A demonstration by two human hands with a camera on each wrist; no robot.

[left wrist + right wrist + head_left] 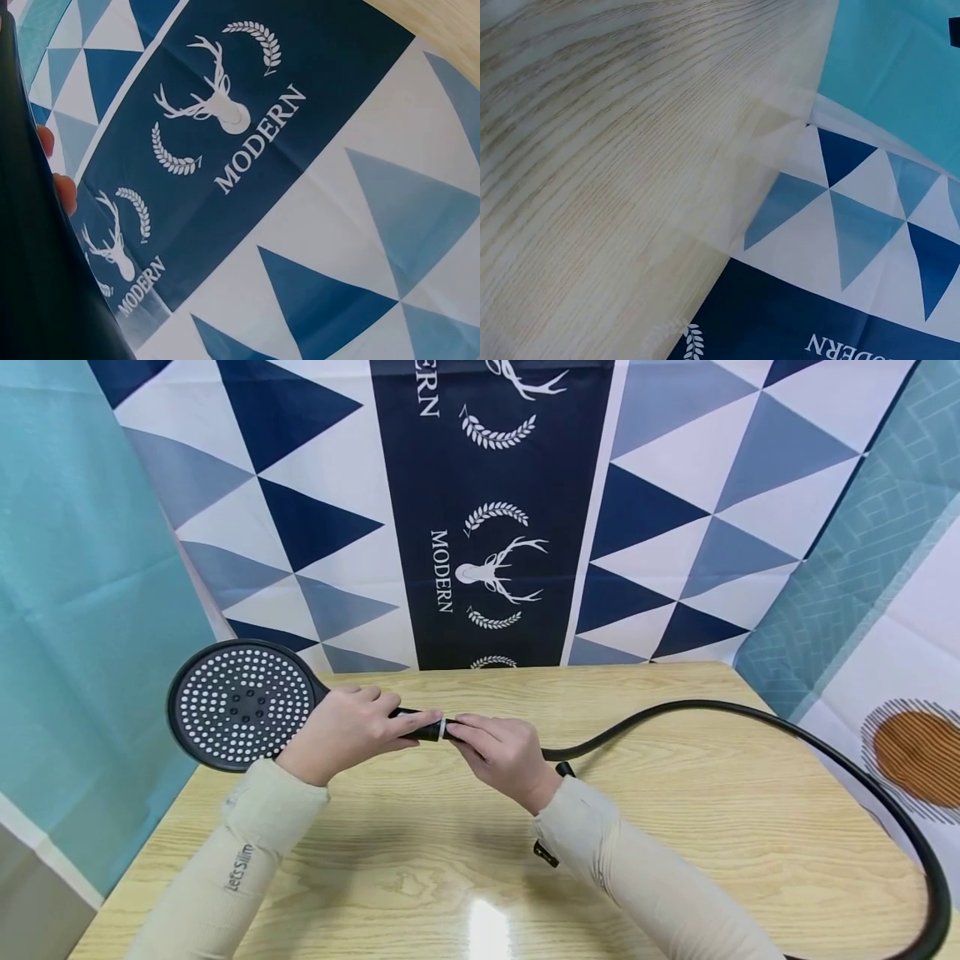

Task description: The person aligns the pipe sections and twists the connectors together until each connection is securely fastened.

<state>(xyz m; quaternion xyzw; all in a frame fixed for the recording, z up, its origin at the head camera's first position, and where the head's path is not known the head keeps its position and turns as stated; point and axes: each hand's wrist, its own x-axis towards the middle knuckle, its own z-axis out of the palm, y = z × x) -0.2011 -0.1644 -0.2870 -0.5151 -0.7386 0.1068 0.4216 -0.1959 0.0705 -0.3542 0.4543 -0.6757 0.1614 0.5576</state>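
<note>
A black shower head [242,703] with a round face of pale nozzles points toward the head camera at the left. My left hand [347,727] grips its handle, the index finger stretched along it toward the end. Right at that end, my right hand [504,750] pinches the tip of a black shower hose [678,704], where a light ring shows at the joint. In the left wrist view, fingertips [66,193] curl past the dark shower head's edge. The right wrist view shows neither the right hand nor the hose end.
From the right hand the hose loops over the wooden table [420,877] and past its right edge. Small black pieces [546,853] lie by the right forearm. A patterned cloth [495,527] hangs behind, with a teal sheet [90,610] at the left.
</note>
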